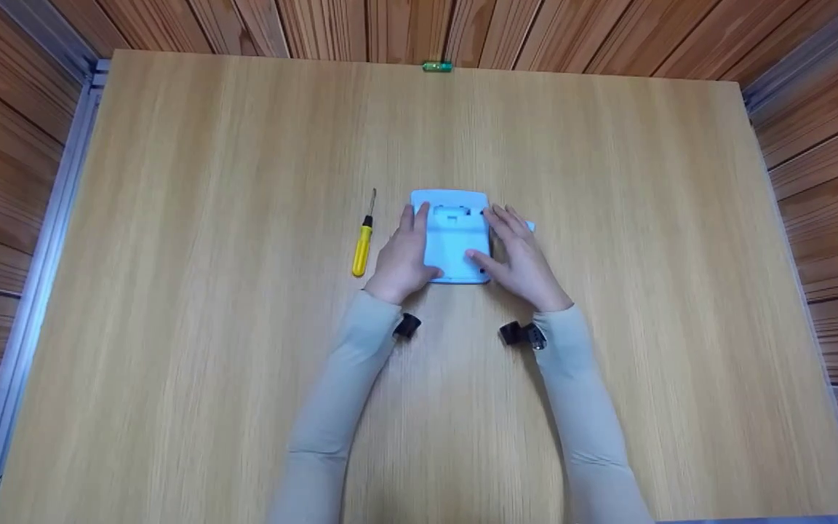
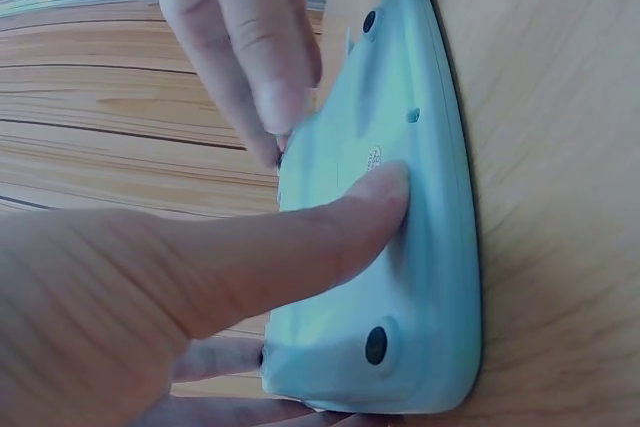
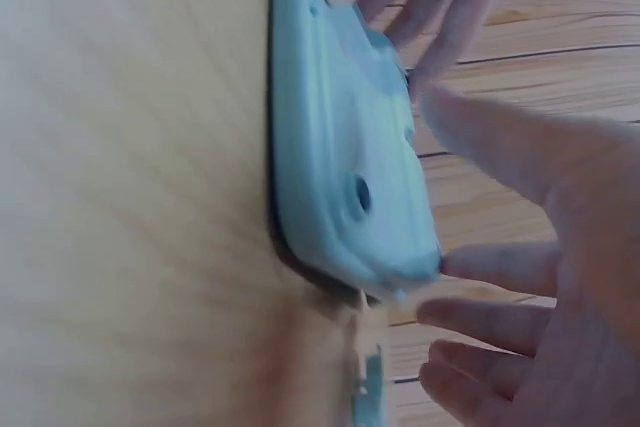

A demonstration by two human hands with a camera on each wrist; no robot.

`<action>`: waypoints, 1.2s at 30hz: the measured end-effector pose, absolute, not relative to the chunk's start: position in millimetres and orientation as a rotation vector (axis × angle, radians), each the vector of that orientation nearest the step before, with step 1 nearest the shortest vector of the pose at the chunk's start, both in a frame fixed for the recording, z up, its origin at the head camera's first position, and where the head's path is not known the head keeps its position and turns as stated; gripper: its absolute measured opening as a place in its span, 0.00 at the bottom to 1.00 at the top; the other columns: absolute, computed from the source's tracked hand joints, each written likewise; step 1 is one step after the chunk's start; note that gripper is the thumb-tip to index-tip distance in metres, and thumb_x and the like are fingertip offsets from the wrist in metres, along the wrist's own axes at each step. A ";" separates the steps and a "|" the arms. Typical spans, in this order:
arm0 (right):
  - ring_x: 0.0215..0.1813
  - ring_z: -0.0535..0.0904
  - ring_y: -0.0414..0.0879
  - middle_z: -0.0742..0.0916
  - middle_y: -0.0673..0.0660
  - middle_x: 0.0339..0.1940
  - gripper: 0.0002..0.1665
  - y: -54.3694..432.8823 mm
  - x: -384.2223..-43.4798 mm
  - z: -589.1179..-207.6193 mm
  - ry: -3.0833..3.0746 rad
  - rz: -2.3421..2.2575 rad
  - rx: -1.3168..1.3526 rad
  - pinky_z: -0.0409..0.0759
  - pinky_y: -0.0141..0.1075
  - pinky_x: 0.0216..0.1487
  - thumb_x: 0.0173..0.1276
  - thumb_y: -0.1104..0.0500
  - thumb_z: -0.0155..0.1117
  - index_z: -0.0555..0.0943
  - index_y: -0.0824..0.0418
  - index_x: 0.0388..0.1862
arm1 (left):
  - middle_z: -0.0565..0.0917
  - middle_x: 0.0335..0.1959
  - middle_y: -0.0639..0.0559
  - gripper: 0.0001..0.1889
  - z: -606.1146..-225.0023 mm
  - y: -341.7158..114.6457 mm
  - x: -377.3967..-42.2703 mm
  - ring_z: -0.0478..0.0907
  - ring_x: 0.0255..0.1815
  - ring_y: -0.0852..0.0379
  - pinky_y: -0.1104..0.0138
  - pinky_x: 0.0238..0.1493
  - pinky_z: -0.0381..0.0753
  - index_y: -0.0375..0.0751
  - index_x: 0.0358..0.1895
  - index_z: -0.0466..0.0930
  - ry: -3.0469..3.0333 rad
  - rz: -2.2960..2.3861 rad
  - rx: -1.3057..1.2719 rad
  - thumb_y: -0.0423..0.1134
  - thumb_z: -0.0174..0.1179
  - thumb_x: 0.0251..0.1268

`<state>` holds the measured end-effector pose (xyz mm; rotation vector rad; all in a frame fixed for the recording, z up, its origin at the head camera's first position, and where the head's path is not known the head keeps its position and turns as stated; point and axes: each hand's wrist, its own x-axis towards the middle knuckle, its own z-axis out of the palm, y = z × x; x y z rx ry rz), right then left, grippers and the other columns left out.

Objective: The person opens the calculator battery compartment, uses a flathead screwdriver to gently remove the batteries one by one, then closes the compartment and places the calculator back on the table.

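Observation:
A light-blue plastic device (image 1: pixel 455 247) lies flat with its back up. Black round feet and a recessed compartment show on that back. My left hand (image 1: pixel 403 256) holds its left side, the thumb (image 2: pixel 340 222) on the back and the fingers along the edge. Over the right side is my right hand (image 1: pixel 523 263), its fingers extended at the right edge. That thumb (image 3: pixel 490 137) reaches over the back; whether it touches is unclear. A small blue piece (image 1: pixel 530 225), partly hidden, lies just beyond the right fingers.
A screwdriver (image 1: pixel 363 244) with a yellow handle lies left of the left hand, tip pointing away. At the far table edge sits a small green cylinder (image 1: pixel 437 67). Wood-panel walls and metal rails border the wooden table (image 1: pixel 208 327).

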<state>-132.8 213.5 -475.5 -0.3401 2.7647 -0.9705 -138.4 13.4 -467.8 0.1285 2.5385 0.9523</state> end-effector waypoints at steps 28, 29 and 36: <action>0.69 0.67 0.62 0.71 0.69 0.67 0.20 226.8 -141.7 -481.9 2.908 -0.812 -0.264 0.65 0.48 0.70 0.71 0.67 0.53 0.74 0.74 0.60 | 0.40 0.78 0.39 0.55 -468.0 13.7 -137.6 0.54 0.75 0.42 0.55 0.68 0.67 0.47 0.78 0.38 2.543 0.956 0.125 0.36 0.70 0.54; 0.68 0.68 0.61 0.72 0.68 0.66 0.20 227.4 -142.8 -482.3 2.915 -0.812 -0.266 0.66 0.48 0.69 0.71 0.67 0.53 0.75 0.74 0.59 | 0.41 0.78 0.38 0.55 -468.0 13.7 -137.5 0.54 0.75 0.42 0.54 0.68 0.67 0.47 0.78 0.38 2.545 0.956 0.128 0.35 0.70 0.54; 0.63 0.74 0.62 0.78 0.68 0.60 0.15 231.8 -149.0 -481.8 2.947 -0.808 -0.256 0.72 0.48 0.64 0.70 0.69 0.53 0.80 0.74 0.52 | 0.40 0.78 0.39 0.54 -468.1 13.7 -136.1 0.53 0.76 0.42 0.54 0.69 0.65 0.47 0.78 0.38 2.548 0.962 0.134 0.36 0.70 0.55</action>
